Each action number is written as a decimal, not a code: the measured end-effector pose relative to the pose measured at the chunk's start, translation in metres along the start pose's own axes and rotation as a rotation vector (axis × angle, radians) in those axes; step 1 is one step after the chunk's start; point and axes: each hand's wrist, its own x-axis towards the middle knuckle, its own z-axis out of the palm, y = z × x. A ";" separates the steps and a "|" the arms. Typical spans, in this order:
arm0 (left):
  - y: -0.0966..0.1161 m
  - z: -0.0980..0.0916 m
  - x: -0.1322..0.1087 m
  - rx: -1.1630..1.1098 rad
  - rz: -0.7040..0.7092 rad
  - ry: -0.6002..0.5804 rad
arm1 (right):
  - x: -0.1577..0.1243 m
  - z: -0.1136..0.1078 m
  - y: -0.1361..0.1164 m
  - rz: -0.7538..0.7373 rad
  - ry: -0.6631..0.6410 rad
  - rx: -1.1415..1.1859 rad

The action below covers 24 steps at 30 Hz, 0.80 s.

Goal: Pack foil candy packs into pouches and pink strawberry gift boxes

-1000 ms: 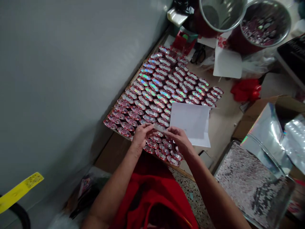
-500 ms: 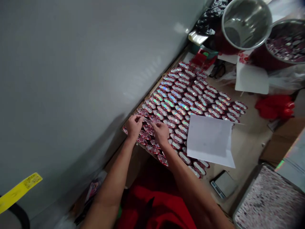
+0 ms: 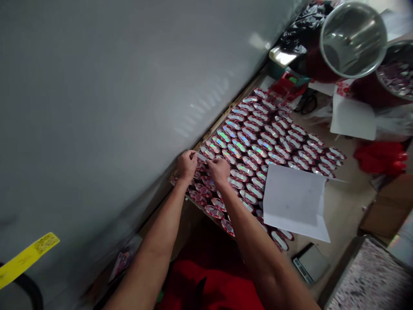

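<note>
1. Since a second ago, both hands have gone from the near edge of the rows of cups to their left corner by the grey wall (image 3: 112, 86). The view has swung with them.
2. The left hand (image 3: 187, 165) and the right hand (image 3: 219, 171) are each closed to a narrow pinch, fingertips facing. A thin pale strip (image 3: 201, 159) seems to stretch between the two pinches, though blur makes it faint.
3. The strip sits just above the leftmost of the small round red cups with shiny rainbow-foil tops (image 3: 254, 142). The cups stand packed in touching rows on the tan worktop (image 3: 342, 206).
4. Done well, I judge this calls for keeping the strip taut and level. Each pinch should stay at the very end, lined up with one row of cups.
5. The right forearm crosses over the nearest cups, so it should stay lifted to avoid knocking them.
6. A folded white paper sheet (image 3: 295, 200) lies over the cups to the right of the right hand. A small grey scale (image 3: 309, 262) lies nearer the person, and a steel bowl (image 3: 353, 38) stands well apart at the far end.
</note>
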 end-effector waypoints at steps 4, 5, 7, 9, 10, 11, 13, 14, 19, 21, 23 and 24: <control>-0.001 0.001 0.003 0.004 -0.001 -0.021 | 0.001 -0.001 -0.001 0.008 -0.018 -0.003; -0.001 0.001 0.003 0.003 -0.001 -0.017 | 0.001 -0.001 -0.001 0.005 -0.019 -0.001; -0.002 0.001 0.003 0.008 -0.004 -0.008 | 0.002 -0.001 -0.001 -0.001 -0.020 0.004; -0.003 0.002 0.002 0.008 -0.004 -0.001 | 0.001 -0.001 -0.001 -0.007 -0.022 0.006; -0.003 0.002 0.002 0.004 -0.003 -0.001 | 0.001 -0.001 -0.001 -0.008 -0.021 0.003; -0.004 0.002 0.002 -0.001 -0.002 -0.001 | 0.001 -0.001 -0.001 -0.010 -0.021 -0.003; -0.003 0.002 0.002 -0.006 -0.003 0.001 | 0.001 -0.001 -0.002 -0.008 -0.017 -0.019; -0.003 0.002 0.002 -0.004 -0.006 0.001 | 0.001 -0.001 -0.002 -0.007 -0.017 -0.025; -0.001 0.002 0.002 0.020 -0.008 0.005 | 0.003 -0.002 -0.004 0.001 -0.025 -0.061; 0.000 0.003 0.001 0.030 -0.018 0.023 | 0.005 -0.002 -0.006 0.005 -0.026 -0.083; 0.001 0.004 0.001 0.037 -0.047 0.043 | 0.007 -0.002 -0.010 0.009 -0.031 -0.115; 0.002 0.004 0.001 0.043 -0.062 0.047 | 0.009 -0.002 -0.012 0.011 -0.036 -0.137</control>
